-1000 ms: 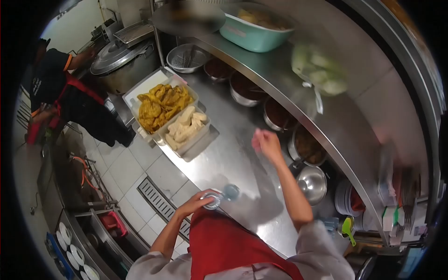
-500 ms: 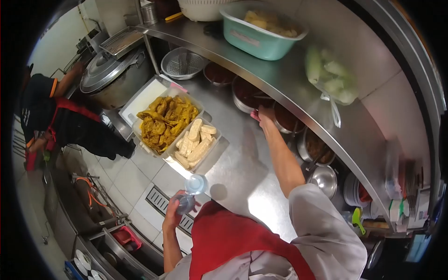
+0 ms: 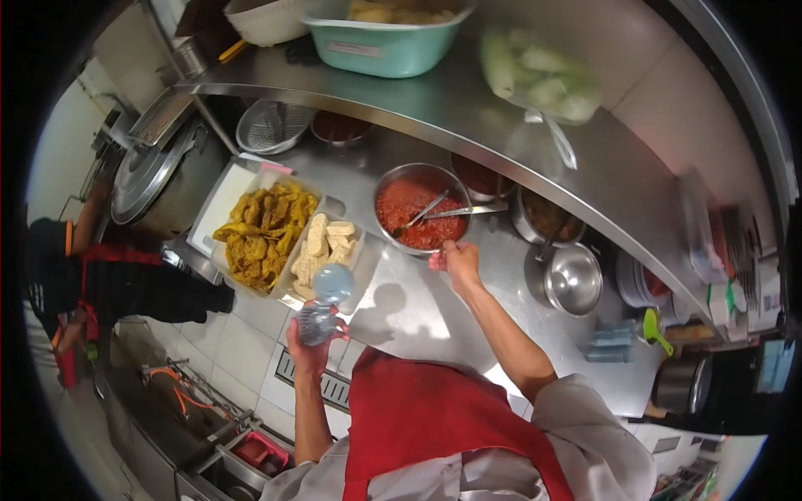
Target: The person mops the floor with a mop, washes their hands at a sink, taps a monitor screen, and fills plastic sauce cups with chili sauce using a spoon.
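Observation:
My left hand [image 3: 307, 354] holds a clear plastic cup with its hinged lid [image 3: 333, 284] folded open, in front of the food boxes. The cup looks empty. My right hand [image 3: 460, 260] grips the near rim of a steel bowl [image 3: 378, 224] on the steel counter. Coarse red sauce [image 3: 408, 199] lies in the bowl, and two metal spoons rest in it, one handle [image 3: 472, 210] sticking out over the right rim. Left of the bowl, a plastic box of pale tempeh-like pieces [image 3: 316, 238] adjoins a box of yellow-brown fried pieces [image 3: 266, 219].
A steel shelf [image 3: 401, 117] overhangs the counter's back, carrying a teal tub [image 3: 380, 57] and bagged green vegetables [image 3: 543, 71]. Beneath it stand more bowls, including a shiny steel one [image 3: 575, 280]. A co-worker [image 3: 109, 275] stands at left near a large lidded pot [image 3: 159, 179].
My right hand has drawn the sauce bowl out from under the shelf toward me. My left hand still holds the open cup. The camera view has shifted.

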The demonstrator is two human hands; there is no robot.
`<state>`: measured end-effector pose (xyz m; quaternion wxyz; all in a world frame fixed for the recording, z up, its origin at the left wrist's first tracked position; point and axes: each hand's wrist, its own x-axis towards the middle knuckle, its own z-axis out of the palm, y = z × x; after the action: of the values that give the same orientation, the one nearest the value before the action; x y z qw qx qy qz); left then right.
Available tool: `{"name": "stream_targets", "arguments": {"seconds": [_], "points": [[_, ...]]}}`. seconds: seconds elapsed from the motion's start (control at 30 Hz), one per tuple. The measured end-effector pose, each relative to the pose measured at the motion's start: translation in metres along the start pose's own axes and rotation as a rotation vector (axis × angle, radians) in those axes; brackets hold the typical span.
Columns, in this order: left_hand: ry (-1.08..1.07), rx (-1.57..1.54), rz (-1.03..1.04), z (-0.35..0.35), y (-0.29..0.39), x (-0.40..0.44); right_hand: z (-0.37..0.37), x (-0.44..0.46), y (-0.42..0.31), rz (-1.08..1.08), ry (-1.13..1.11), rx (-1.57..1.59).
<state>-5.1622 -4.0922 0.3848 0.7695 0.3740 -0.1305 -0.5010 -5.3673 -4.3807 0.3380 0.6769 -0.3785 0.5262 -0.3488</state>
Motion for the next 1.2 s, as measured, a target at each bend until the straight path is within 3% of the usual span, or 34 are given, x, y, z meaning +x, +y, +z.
{"name": "stream_targets", "arguments": {"seconds": [0.23,0.37,0.47,0.6,0.7,0.73,0.77,0.8,0.87,0.97,1.07,1.17,1.2], "points": [[-0.143,-0.047,-0.154,0.029,-0.005,0.012,-0.064,-0.092,0.002,0.066,-0.013,-0.067],[-0.458,0.008,-0.212,0.061,-0.023,0.022,-0.101,-0.134,0.019,0.085,0.043,-0.057],[-0.625,-0.052,-0.403,0.084,-0.049,0.028,-0.129,-0.163,0.029,0.082,0.097,-0.052],[-0.686,-0.107,-0.535,0.134,-0.081,0.018,-0.165,-0.191,0.026,0.086,0.173,-0.034],[-0.683,-0.089,-0.464,0.141,-0.095,0.02,-0.203,-0.208,0.007,-0.013,0.195,-0.586],[-0.673,-0.036,-0.407,0.139,-0.096,0.024,-0.208,-0.211,-0.002,-0.353,0.366,-0.971],[-0.664,-0.078,-0.4,0.132,-0.098,0.029,-0.206,-0.21,-0.022,-0.479,0.461,-1.079],[-0.651,-0.121,-0.392,0.124,-0.101,0.035,-0.197,-0.211,-0.052,-0.55,0.441,-1.198],[-0.616,-0.159,-0.392,0.114,-0.096,0.044,-0.191,-0.189,-0.086,-0.988,0.339,-1.61],[-0.489,-0.233,-0.463,0.11,-0.082,0.047,-0.201,-0.154,-0.086,-0.765,0.05,-1.857],[-0.471,-0.198,-0.35,0.098,-0.08,0.044,-0.199,-0.148,-0.101,-0.422,-0.275,-1.865],[-0.459,-0.209,-0.278,0.079,-0.083,0.042,-0.206,-0.146,-0.103,-0.372,-0.38,-1.783],[-0.447,-0.226,-0.256,0.074,-0.085,0.042,-0.206,-0.145,-0.101,-0.449,-0.365,-1.76]]}}
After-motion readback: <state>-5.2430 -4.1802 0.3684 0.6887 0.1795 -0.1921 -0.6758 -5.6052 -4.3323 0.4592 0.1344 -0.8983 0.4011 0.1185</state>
